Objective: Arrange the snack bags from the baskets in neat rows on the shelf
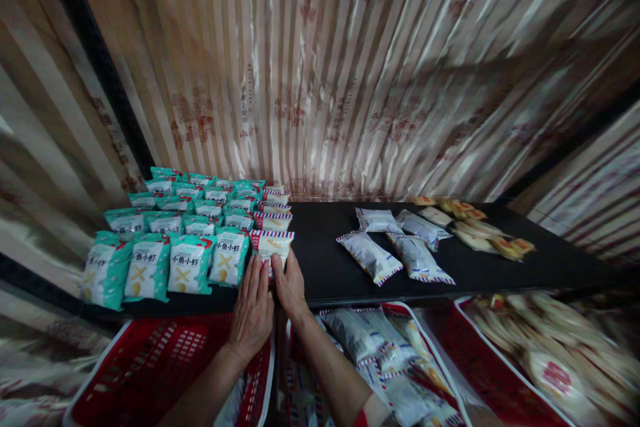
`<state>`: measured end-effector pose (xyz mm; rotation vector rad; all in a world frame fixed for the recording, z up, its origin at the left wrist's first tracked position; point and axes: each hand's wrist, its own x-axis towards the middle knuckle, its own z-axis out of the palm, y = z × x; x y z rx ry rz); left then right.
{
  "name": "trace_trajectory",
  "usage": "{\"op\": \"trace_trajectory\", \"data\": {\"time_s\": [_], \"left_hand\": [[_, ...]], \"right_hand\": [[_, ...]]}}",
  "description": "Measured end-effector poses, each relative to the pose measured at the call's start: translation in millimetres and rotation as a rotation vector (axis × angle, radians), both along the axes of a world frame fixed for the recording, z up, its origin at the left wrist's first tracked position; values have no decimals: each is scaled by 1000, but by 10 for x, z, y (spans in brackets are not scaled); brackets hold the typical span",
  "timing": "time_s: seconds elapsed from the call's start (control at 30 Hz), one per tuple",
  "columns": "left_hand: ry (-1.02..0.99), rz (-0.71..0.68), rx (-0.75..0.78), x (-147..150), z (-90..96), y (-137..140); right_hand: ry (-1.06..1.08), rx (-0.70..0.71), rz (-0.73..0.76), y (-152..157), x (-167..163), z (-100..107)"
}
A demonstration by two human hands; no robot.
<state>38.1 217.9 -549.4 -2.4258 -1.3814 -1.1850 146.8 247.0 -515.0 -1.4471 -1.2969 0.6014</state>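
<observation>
A white snack bag [273, 243] with a red-and-blue striped edge stands upright at the front of a short row on the shelf. The fingers of my left hand [254, 315] are stretched out flat against its lower front. On its right side is my right hand [291, 285], thumb across the front and the other fingers around the edge, gripping the bag. More striped bags [273, 221] stand behind it. To the left, several teal-and-white snack bags [190, 263] are lined up in upright rows; the nearest one almost touches my left hand.
Several striped bags [373, 255] lie flat on the black shelf [320, 247], with small yellow and pale packs [480, 237] farther right. Below stand a red basket [125, 373], another basket [440, 373] of striped bags, and one [500, 363] heaped with pale round packs. Striped sheeting [300, 80] hangs behind.
</observation>
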Motion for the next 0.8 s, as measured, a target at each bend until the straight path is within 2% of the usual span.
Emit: {"op": "trace_trajectory", "data": {"time_s": [0.23, 0.4, 0.53, 0.63, 0.73, 0.8], "left_hand": [[21, 63, 25, 63, -26, 13], [68, 49, 7, 46, 14, -31], [43, -7, -1, -52, 36, -213], [-7, -90, -19, -260, -38, -461], [14, -211, -201, -576, -200, -675], [35, -210, -491, -810, -338, -720]], "right_hand": [[-28, -29, -12, 13, 9, -12], [60, -19, -37, -15, 29, -55], [106, 59, -97, -172, 65, -56], [109, 162, -149, -475, 36, -76], [93, 171, -104, -891, -105, -119], [42, 99, 46, -1132, -261, -171]]}}
